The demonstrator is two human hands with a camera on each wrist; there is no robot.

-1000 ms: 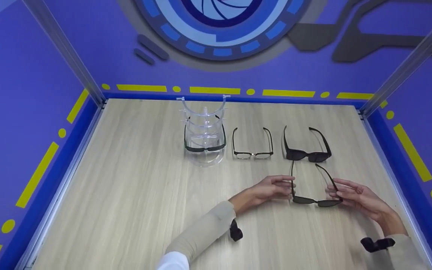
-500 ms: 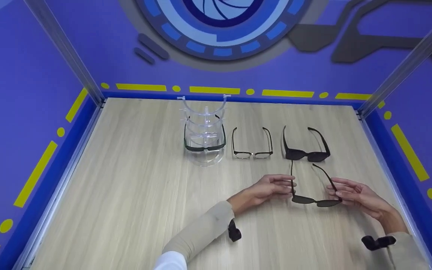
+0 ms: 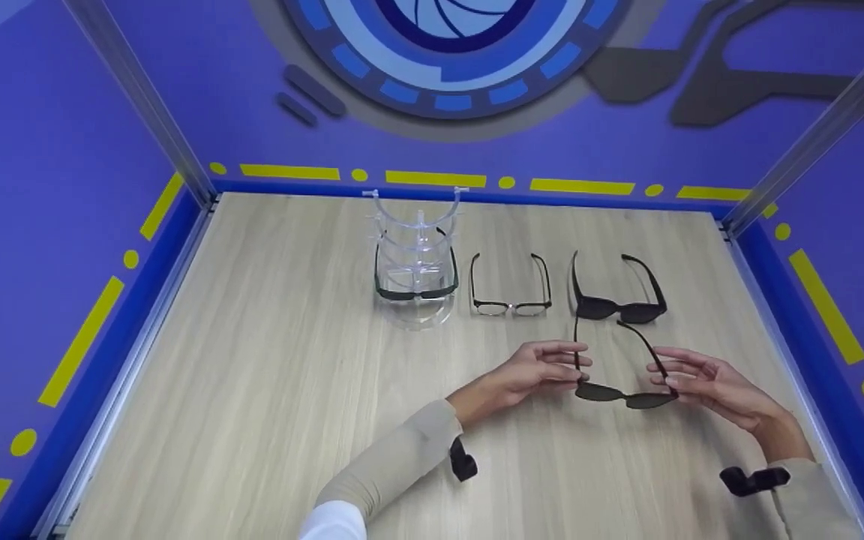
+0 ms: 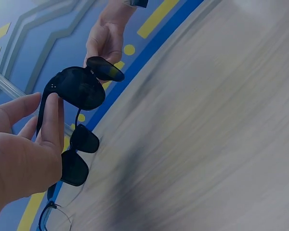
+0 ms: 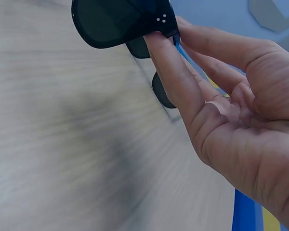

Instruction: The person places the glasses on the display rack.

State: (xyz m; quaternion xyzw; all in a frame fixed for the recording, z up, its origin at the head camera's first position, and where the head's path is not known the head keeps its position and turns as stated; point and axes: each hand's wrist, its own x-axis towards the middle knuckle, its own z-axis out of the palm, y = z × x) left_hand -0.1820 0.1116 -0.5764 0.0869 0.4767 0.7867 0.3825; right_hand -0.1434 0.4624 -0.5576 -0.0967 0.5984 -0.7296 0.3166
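Note:
Both hands hold one pair of dark sunglasses (image 3: 599, 392) by its unfolded temples, with the lenses toward the person. The left hand (image 3: 516, 376) pinches the left temple near the hinge; the right hand (image 3: 728, 394) does likewise on the other side. In the left wrist view the sunglasses (image 4: 82, 89) are raised off the table, thumb and fingers on either side of the temple. The right wrist view shows a lens of the sunglasses (image 5: 118, 24) and the right hand's thumb against the frame corner. Just beyond lie thicker black sunglasses (image 3: 642, 313), temples unfolded.
A clear plastic tiered glasses stand (image 3: 421, 240) is at the back, with dark-rimmed glasses (image 3: 398, 295) on a low tier. Between it and the black sunglasses lie clear-lens eyeglasses (image 3: 511, 308). Purple panels (image 3: 252, 127) wall the wooden table (image 3: 267, 360) at the back and sides.
Both hands have shifted the held sunglasses slightly left and away from the person, with the lenses a little more tilted. The head view has shifted slightly; the other glasses and the stand stay put.

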